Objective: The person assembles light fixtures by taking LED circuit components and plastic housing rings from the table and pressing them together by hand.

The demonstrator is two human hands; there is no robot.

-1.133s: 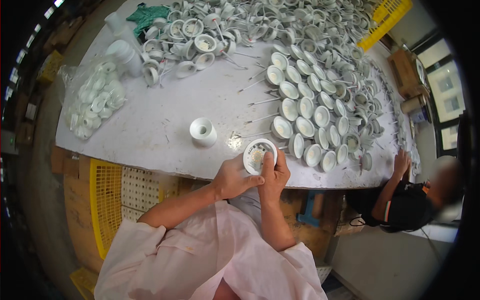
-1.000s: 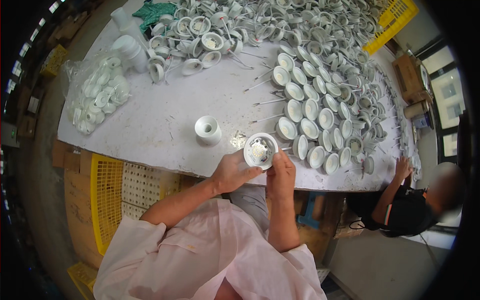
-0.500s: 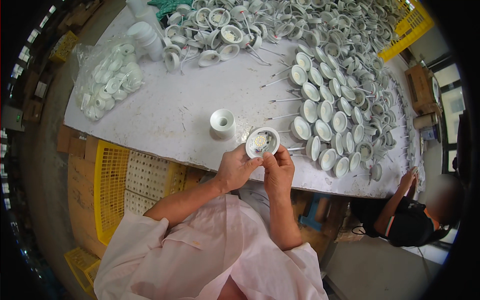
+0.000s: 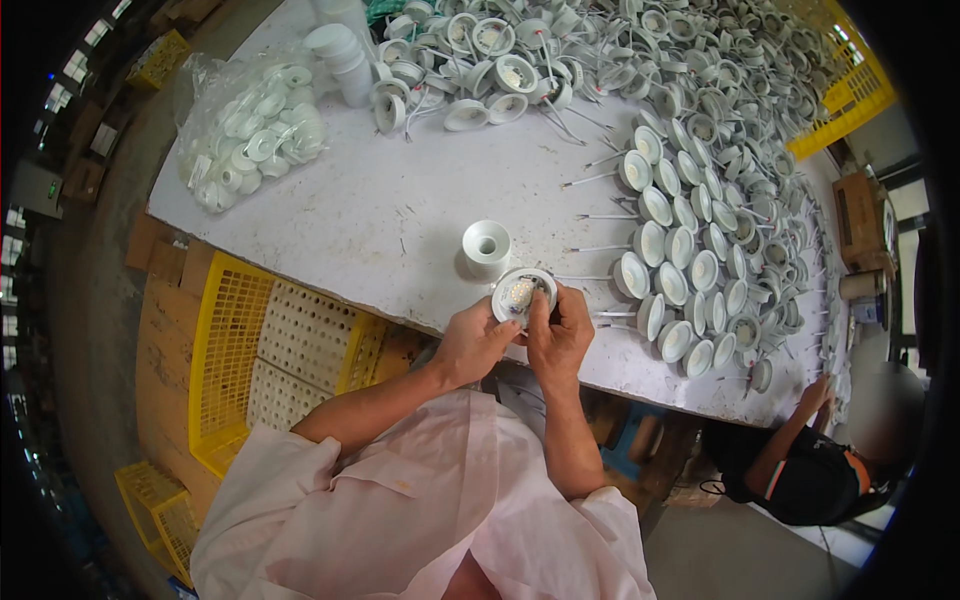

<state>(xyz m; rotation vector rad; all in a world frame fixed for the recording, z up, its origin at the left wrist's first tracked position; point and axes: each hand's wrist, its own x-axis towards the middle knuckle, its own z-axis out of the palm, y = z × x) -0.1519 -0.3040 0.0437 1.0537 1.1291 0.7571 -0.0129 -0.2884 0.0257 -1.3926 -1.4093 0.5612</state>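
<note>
Left hand [image 4: 470, 345]: fingers clamped on the rim of a white LED downlight [image 4: 519, 293], held above the near edge of the surface [image 4: 370, 230], LEDs facing up. Right hand [image 4: 560, 342]: fingers clamped on the same unit, thumb inside its rim. White hollow cylinder [image 4: 487, 252]: upright, just beyond. Wired lamps [image 4: 672, 285]: grouped rightward.
</note>
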